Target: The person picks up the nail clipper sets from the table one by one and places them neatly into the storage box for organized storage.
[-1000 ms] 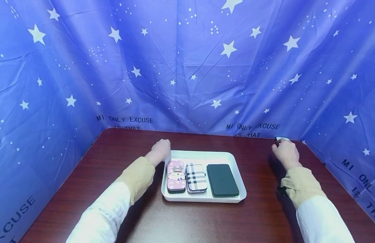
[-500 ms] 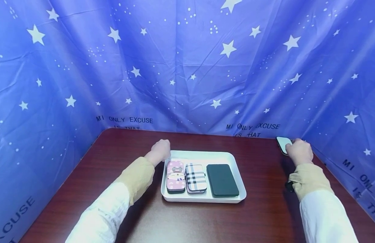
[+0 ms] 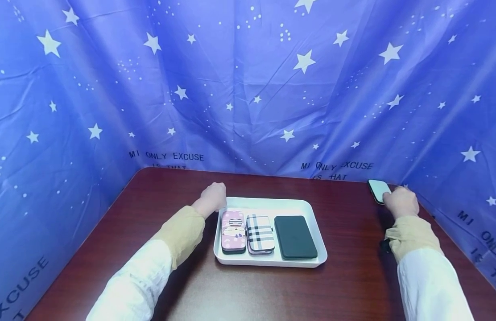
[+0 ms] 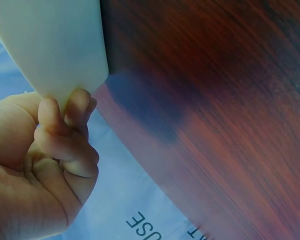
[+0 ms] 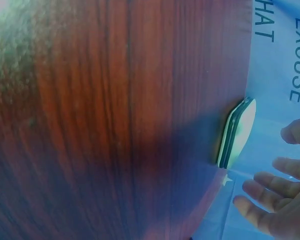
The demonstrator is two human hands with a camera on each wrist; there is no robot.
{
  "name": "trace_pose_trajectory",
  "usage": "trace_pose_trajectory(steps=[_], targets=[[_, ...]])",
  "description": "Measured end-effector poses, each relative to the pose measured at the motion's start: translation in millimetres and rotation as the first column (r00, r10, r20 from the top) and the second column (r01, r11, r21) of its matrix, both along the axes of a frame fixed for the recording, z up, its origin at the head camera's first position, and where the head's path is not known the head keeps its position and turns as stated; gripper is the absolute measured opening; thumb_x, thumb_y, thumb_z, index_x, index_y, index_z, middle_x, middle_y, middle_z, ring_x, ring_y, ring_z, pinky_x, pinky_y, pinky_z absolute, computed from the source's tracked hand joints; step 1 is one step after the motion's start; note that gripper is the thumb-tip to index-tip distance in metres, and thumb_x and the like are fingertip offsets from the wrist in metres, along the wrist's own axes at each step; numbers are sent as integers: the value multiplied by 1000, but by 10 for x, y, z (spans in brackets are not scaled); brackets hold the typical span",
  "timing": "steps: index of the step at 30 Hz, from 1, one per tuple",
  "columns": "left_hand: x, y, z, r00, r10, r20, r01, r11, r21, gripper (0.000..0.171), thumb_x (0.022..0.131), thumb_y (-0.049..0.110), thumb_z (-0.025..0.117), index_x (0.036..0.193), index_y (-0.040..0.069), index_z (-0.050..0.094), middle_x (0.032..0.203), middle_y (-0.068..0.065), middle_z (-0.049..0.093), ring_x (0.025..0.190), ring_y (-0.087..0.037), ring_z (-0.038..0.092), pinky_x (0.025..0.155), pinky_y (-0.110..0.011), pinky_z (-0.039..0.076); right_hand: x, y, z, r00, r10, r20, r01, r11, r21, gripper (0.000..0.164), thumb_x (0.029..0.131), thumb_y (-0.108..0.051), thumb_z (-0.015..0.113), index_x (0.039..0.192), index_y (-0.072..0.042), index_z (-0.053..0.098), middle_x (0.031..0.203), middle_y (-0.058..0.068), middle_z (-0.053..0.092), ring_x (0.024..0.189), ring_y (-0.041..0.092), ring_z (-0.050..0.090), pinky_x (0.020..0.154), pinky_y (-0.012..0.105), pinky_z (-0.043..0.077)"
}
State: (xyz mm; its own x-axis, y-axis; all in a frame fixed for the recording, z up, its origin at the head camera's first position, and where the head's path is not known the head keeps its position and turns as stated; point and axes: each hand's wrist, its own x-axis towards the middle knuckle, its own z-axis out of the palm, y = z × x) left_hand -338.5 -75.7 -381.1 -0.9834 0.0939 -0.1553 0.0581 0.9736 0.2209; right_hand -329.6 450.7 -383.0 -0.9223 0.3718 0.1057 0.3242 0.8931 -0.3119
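Note:
My left hand (image 3: 212, 197) pinches the far left corner of a white tray (image 3: 268, 199) between thumb and fingers; the left wrist view shows the curled fingers (image 4: 80, 107) on its edge. Inside the tray lie a pink patterned case (image 3: 233, 238), a black-and-white plaid case (image 3: 260, 232) and a larger dark green case (image 3: 296, 237). Beneath the pink one a dark layer shows, and a pinkish layer beneath the plaid. At the far right my right hand (image 3: 402, 203) is beside a pale green case (image 3: 378, 191). In the right wrist view its loosely bent fingers are apart from that case (image 5: 241, 130).
A dark red wooden table (image 3: 344, 223) carries everything. Blue star-printed cloth (image 3: 248, 89) hangs along its back and both sides. The pale green case lies close to the table's back right corner.
My right hand has moved right, off the pale green case, uncovering most of it. The left hand stays at the tray's corner. The head view shifts slightly.

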Motion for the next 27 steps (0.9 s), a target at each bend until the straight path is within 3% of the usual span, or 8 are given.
trace_pose_trajectory(steps=[7, 19, 27], targets=[[-19, 9, 11, 1000, -1, 11, 1, 1000, 10, 29, 74, -9, 66, 102, 1, 66, 83, -10, 63, 62, -21, 55, 46, -27, 44, 9, 78, -25, 999, -14, 35, 14, 1000, -4, 54, 90, -25, 41, 108, 25, 51, 115, 51, 47, 102, 65, 53, 76, 61, 50], [-5, -6, 1, 1000, -12, 5, 12, 1000, 15, 30, 75, -9, 66, 103, 0, 65, 85, -10, 63, 64, -21, 56, 46, -27, 45, -79, 137, -219, 994, -57, 89, 63, 996, -62, 62, 93, -29, 42, 114, 29, 47, 118, 53, 45, 106, 64, 50, 87, 62, 47], [6, 0, -3, 1000, -15, -2, 15, 1000, 16, 29, 75, -10, 67, 102, -1, 66, 86, -11, 65, 65, -21, 57, 47, -27, 46, -102, 60, -195, 981, -80, 177, 91, 994, -58, 65, 95, -30, 38, 119, 30, 41, 121, 53, 42, 111, 63, 48, 89, 61, 48]])
